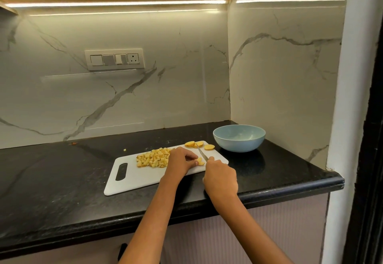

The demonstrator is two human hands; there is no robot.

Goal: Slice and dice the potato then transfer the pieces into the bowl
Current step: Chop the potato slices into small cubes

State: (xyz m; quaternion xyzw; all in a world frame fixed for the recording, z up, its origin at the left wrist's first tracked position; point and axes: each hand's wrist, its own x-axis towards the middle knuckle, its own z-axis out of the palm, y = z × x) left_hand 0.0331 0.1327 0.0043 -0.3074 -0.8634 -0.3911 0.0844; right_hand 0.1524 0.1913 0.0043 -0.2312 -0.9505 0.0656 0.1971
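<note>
A white cutting board [132, 178] lies on the black counter. A heap of diced potato [153, 157] sits at its middle. Potato slices [209, 147] lie at the board's far right corner. My left hand [180, 161] pinches a small potato piece [200, 161] down on the board. My right hand [220, 177] grips a knife [202, 153] whose blade rests right beside that piece. A light blue bowl [239, 138] stands to the right of the board, with nothing visible inside it.
The black counter [51, 180] ends in a rounded front edge close to my arms. Marble walls close off the back and right. A switch panel [114, 59] is on the back wall. One stray potato bit [124, 150] lies behind the board.
</note>
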